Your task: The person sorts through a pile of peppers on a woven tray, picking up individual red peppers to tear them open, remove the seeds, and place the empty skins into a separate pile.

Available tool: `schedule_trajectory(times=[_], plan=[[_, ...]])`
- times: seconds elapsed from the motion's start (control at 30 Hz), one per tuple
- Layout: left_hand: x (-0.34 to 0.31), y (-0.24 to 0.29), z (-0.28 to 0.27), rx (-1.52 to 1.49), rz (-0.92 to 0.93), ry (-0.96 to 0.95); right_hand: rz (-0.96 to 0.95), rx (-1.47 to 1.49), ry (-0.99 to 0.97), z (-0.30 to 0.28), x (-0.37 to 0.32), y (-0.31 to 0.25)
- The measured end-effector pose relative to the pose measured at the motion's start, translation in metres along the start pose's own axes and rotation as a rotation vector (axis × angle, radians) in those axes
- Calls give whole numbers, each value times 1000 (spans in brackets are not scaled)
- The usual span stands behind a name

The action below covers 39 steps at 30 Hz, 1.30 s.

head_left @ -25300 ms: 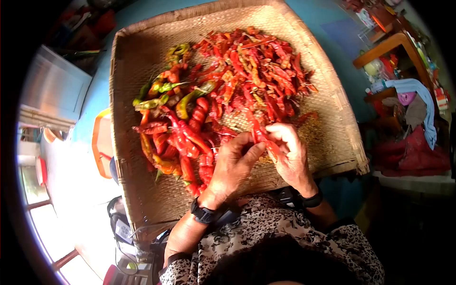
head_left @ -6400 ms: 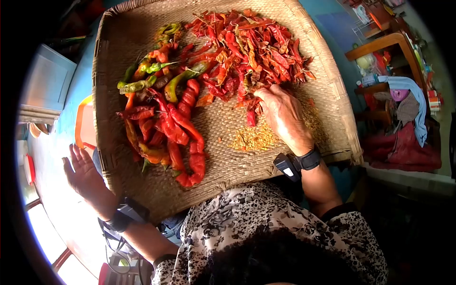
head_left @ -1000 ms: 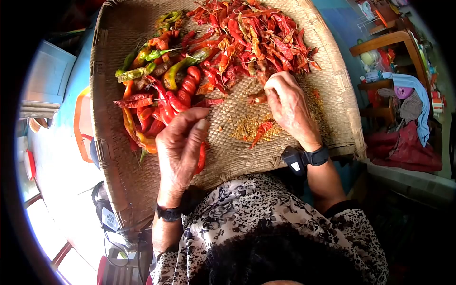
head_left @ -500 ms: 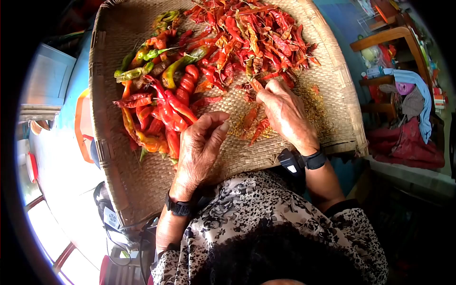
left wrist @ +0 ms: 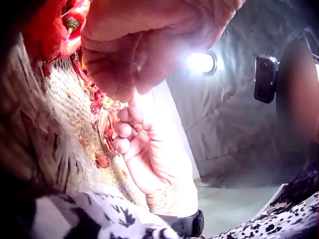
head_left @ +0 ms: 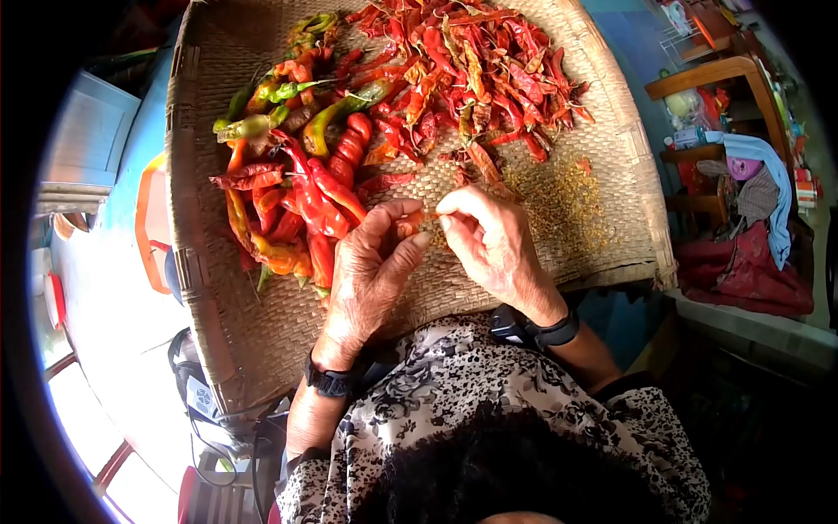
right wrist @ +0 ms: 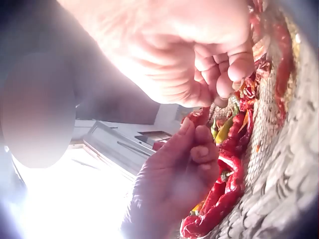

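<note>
Here I am, both hands meeting over the near half of the woven tray (head_left: 253, 354), and I'd call this the picking-apart step: my left hand (head_left: 371, 266) pinches a reddish pepper piece (head_left: 407, 227) between thumb and forefinger, roughly midway between the tray's left and right edges. My right hand (head_left: 499, 253) comes in just beside it, thumb and forefinger bent toward each other, though whether anything sits between those tips I cannot tell. The next move, I judge, calls for a steady left pinch and a light right-hand tug, kept over the tray so loose bits land inside. Glossy peppers (head_left: 325, 210) lie toward the left edge, the shrivelled heap (head_left: 515, 79) toward the far edge, scattered seeds (head_left: 559, 210) by the right edge; only from my head do I get that whole spread. Over to the right wrist view: it gives me the underside of my right hand, its fingers (right wrist: 241, 69) curled inward, which the head view hides. The left wrist view alone catches a small dark device (left wrist: 265, 79) beyond my hands.
</note>
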<state>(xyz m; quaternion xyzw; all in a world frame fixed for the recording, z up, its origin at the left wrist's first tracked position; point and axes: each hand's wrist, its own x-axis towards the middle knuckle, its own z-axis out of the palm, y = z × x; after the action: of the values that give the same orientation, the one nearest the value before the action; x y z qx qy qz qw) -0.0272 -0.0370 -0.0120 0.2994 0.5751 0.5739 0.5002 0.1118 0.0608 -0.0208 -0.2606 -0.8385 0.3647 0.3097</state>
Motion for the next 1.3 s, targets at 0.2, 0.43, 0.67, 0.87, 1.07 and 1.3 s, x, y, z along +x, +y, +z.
schedule_trajectory(times=[0.2,0.43,0.67,0.87,1.07,1.3], plan=[[-6,40,-51,223,304,388,98,-219,-139,-41,0,7],[-11,53,-197,772,488,1121,44,-480,-380,-54,-11,9],[-4,51,-144,695,516,980,31,-491,-319,-49,-4,7],[-13,30,-33,467,337,113,268,41,-201,-43,1,-9],[-14,-4,-9,150,302,-44,38,201,-208,-6,0,-19],[-8,45,-79,72,493,521,-12,-365,-138,-27,19,7]])
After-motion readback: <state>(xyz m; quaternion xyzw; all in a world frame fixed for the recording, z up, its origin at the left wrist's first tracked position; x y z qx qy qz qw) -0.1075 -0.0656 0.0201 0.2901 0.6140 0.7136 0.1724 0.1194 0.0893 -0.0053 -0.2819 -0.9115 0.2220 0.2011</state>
